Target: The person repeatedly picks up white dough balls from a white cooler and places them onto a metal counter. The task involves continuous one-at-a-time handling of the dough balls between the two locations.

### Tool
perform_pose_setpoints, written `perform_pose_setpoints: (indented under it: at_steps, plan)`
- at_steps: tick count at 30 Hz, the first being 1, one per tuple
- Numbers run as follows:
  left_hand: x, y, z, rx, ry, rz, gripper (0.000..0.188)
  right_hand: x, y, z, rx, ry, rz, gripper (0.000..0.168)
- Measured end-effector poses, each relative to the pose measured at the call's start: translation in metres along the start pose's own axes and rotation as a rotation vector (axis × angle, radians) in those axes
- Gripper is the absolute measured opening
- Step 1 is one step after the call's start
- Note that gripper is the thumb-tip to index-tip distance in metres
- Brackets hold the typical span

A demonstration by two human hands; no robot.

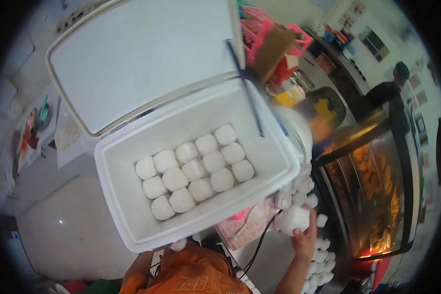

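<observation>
A white cooler box stands before me with its hinged lid raised. On its floor, white rounded bundles sit close together in three rows. To the right of the cooler, my right hand grips another white bundle, which looks wrapped in paper. My left forearm reaches up to the cooler's near wall, and the hand itself is hidden there. Beside that wall a white rounded thing shows partly; whether my left hand holds it cannot be told.
More white bundles are heaped along the right, beside a lit glass food warmer. A white spoon or scoop lies on pink printed paper near a black cord. Pink crates stand behind; a person is farther off.
</observation>
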State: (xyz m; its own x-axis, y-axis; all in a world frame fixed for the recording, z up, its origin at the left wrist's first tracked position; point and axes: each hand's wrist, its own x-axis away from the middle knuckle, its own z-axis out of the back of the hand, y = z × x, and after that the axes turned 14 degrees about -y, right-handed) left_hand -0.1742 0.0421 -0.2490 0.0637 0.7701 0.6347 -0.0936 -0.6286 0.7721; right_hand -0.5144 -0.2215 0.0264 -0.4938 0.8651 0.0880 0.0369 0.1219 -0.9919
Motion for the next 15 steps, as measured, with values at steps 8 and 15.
perform_pose_setpoints:
  at_steps: [8,15]
  plan:
    - [0.078,0.048,0.066,0.132,0.221,0.095,0.048,-0.265,0.024,-0.166,0.738,-0.783,-0.365,0.058]
    - [0.171,0.065,0.092,0.73,0.252,-0.155,0.065,-0.335,0.174,-0.175,0.778,-0.798,-0.518,0.047]
